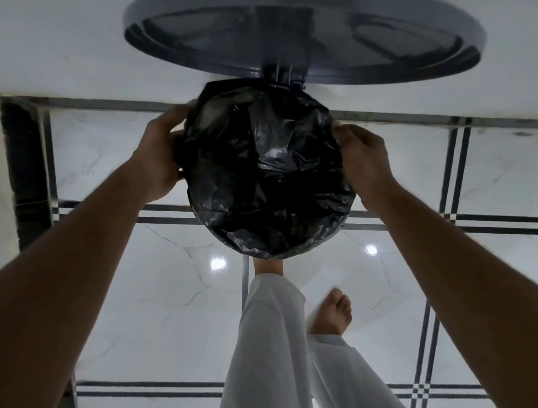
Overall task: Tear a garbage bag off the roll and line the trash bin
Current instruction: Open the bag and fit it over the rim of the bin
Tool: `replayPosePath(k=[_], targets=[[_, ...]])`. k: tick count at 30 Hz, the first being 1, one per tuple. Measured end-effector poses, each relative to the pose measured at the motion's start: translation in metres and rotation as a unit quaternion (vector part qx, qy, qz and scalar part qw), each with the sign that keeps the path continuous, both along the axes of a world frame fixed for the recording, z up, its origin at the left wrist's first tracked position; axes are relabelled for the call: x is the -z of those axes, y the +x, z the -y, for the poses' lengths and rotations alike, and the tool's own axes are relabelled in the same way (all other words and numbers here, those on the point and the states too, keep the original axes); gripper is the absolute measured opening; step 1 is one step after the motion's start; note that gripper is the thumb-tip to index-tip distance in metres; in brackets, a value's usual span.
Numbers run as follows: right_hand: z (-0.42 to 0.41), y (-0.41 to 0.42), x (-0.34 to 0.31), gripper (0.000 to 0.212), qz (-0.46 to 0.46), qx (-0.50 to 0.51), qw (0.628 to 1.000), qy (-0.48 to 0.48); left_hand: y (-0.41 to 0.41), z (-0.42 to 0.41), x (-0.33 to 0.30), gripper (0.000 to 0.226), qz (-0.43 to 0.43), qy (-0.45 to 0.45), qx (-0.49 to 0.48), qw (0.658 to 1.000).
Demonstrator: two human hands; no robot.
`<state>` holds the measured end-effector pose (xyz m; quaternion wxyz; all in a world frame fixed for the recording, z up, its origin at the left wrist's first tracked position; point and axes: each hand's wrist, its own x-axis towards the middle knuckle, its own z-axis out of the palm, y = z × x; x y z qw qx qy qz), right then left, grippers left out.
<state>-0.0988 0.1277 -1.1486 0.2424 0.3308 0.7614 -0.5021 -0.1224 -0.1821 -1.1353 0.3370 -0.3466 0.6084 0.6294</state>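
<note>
Between the two hands: the trash bin (344, 224), seen from straight above, its round mouth covered by the garbage bag (265, 185).
Bin axis: upright, mouth facing the camera; almost none of the bin body shows, only a sliver of rim at the lower right edge of the bag.
Lid: the lid (304, 37) stands swung open just beyond the grip, its ribbed dark grey underside facing the camera, hinged at the far edge of the bin mouth.
Left hand: the left hand (161, 160) grips the left rim, fingers curled over the upper left edge of the plastic, thumb along the side, forearm reaching in from the lower left.
Right hand: the right hand (364, 164) holds the right rim, fingers bent and pinching the plastic at the upper right edge, forearm reaching in from the lower right.
Grip state: both hands closed on bag film at opposite sides of the rim.
Bag look: black, glossy, heavily crumpled, folds catching pale highlights near the centre; it spans the whole mouth and wraps down over the edge.
Below the grip: white trousers (267, 356), one bare foot (332, 313) to the right and another foot (268, 266) partly hidden under the bin.
Floor: white marble-look floor (143, 299) with dark double lines, two bright light spots reflected.
</note>
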Motion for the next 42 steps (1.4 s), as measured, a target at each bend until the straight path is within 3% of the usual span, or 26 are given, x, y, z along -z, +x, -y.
replayPosePath(k=[3, 5, 7, 12, 15, 17, 20, 22, 24, 26, 28, 30, 32, 35, 36, 39, 40, 42], targets=[[0.006, -0.012, 0.004, 0.047, 0.049, 0.034, 0.998, -0.036, -0.008, -0.012, 0.000, 0.041, -0.010, 0.054, 0.021, 0.998], [0.007, -0.018, 0.008, 0.051, 0.083, 0.058, 0.993, -0.057, -0.014, -0.018, 0.002, 0.056, 0.049, 0.089, 0.028, 0.994], [0.006, -0.022, 0.014, 0.057, 0.113, 0.066, 0.990, -0.060, -0.021, -0.014, 0.020, 0.060, 0.107, 0.060, 0.059, 0.991], [-0.004, -0.024, 0.020, 0.052, 0.103, 0.024, 0.994, 0.028, -0.024, -0.001, 0.049, 0.028, 0.173, -0.196, 0.136, 0.956], [-0.003, -0.017, 0.012, 0.041, -0.022, -0.007, 0.991, 0.134, -0.027, -0.006, 0.032, 0.028, 0.065, -0.350, 0.077, 0.931], [0.002, -0.012, 0.003, 0.031, -0.086, -0.016, 0.987, 0.133, -0.025, -0.014, 0.017, 0.034, -0.028, -0.418, 0.049, 0.906], [0.013, -0.007, -0.001, 0.045, -0.104, -0.065, 0.986, 0.109, -0.027, -0.036, 0.008, 0.038, -0.082, -0.384, 0.134, 0.910], [0.017, -0.010, 0.000, 0.053, -0.058, -0.086, 0.990, 0.097, -0.034, -0.049, 0.009, 0.038, -0.043, -0.300, 0.200, 0.932], [0.019, -0.017, 0.002, 0.056, -0.018, -0.088, 0.992, 0.089, -0.045, -0.047, 0.018, 0.031, 0.021, -0.163, 0.173, 0.971], [0.018, -0.028, 0.007, 0.056, 0.006, -0.068, 0.995, 0.071, -0.049, -0.036, 0.025, 0.030, 0.088, -0.099, 0.134, 0.982], [0.015, -0.037, 0.012, 0.053, 0.007, -0.054, 0.996, 0.064, -0.054, -0.027, 0.030, 0.025, 0.091, -0.099, 0.112, 0.985], [0.014, -0.040, 0.016, 0.042, -0.027, -0.055, 0.994, 0.093, -0.060, -0.018, 0.035, 0.022, 0.064, -0.155, 0.084, 0.982], [0.011, -0.035, 0.014, 0.031, -0.081, -0.056, 0.986, 0.137, -0.061, -0.018, 0.028, 0.026, 0.002, -0.271, 0.034, 0.962], [0.013, -0.018, 0.006, 0.042, -0.122, -0.073, 0.982, 0.125, -0.015, -0.038, -0.001, 0.034, -0.152, -0.477, 0.076, 0.862], [0.015, -0.011, 0.004, 0.048, -0.121, -0.097, 0.981, 0.118, 0.011, -0.053, -0.016, 0.033, -0.225, -0.494, 0.118, 0.832], [0.020, 0.006, 0.007, 0.054, -0.112, -0.177, 0.969, 0.127, 0.077, -0.098, -0.029, 0.025, -0.403, -0.396, 0.324, 0.759], [0.021, 0.007, 0.008, 0.054, -0.111, -0.184, 0.968, 0.133, 0.085, -0.108, -0.020, 0.026, -0.402, -0.384, 0.363, 0.748], [0.022, 0.006, 0.011, 0.055, -0.107, -0.177, 0.968, 0.145, 0.080, -0.122, 0.010, 0.039, -0.299, -0.392, 0.396, 0.775]])
